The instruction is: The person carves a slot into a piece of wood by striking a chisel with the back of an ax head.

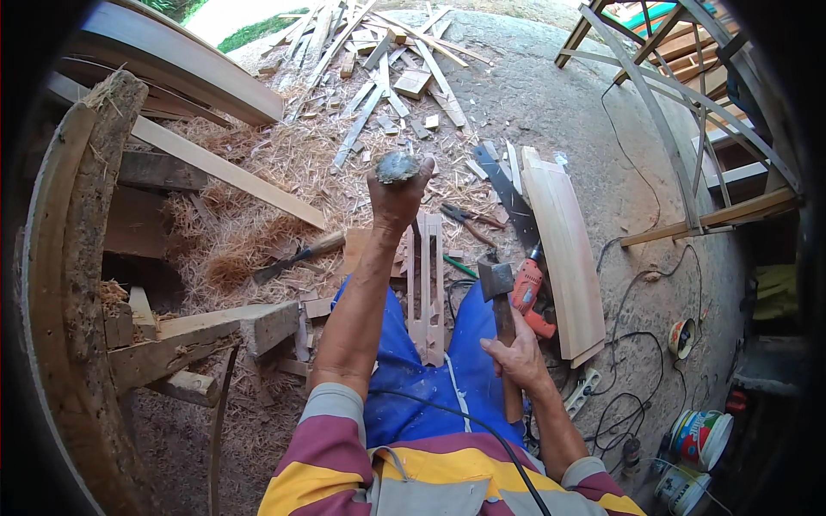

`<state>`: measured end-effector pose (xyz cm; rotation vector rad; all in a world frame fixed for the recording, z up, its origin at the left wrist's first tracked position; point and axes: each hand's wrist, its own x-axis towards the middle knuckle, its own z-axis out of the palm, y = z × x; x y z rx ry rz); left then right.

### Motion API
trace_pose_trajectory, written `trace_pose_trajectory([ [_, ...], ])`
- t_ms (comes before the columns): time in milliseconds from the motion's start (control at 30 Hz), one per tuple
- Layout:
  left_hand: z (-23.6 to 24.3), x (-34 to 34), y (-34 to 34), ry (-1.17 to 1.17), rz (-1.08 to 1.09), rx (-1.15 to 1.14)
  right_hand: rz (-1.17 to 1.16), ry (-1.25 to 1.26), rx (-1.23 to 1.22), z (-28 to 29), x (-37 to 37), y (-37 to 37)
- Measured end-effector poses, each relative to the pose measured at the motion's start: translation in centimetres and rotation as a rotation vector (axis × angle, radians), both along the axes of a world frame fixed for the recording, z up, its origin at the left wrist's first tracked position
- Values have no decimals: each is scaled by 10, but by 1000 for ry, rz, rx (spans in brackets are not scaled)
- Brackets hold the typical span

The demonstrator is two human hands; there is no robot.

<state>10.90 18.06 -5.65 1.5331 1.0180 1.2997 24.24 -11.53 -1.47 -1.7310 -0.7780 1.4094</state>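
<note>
My left hand [398, 196] is raised in front of me and grips a small grey rough lump, like a stone [396, 167], at its fingertips. My right hand [516, 357] rests on my right thigh and holds the wooden handle of a hammer [496, 284], whose steel head points away from me. Between my knees stands a pale carved wooden piece [426, 284] with long slots cut in it. I am wearing blue trousers and a striped sleeve.
An orange power drill [529, 297] lies right of the hammer, beside a curved pale board [564, 249]. Pliers [465, 222], a chisel-like tool [297, 256], offcuts and shavings cover the ground ahead. Heavy timbers [86, 258] stand left; cables, a socket strip [583, 387] and paint tins [701, 434] lie right.
</note>
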Motion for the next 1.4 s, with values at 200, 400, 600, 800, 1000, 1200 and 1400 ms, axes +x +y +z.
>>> trace_pose_trajectory([
  [200, 0, 14, -6, 108, 33, 343, 16, -34, 8, 1, -3, 0],
  [400, -16, 13, -22, 292, 56, 400, 162, -486, 353, 12, -3, 21],
  [600, -15, 8, -13, 139, 48, 584, 201, -898, 795, 105, -10, 85],
  [800, -28, 2, -4, 460, 70, 818, 543, -1145, 382, 64, 2, 142],
  [1000, -7, 15, -42, -264, -25, 254, 292, -971, 878, 113, -5, 119],
  [1200, 0, 11, -35, 214, 87, 594, 410, -1141, 589, 94, -12, 120],
  [1400, -29, -2, -14, 250, -51, 513, 402, -876, 670, 123, -1, 135],
])
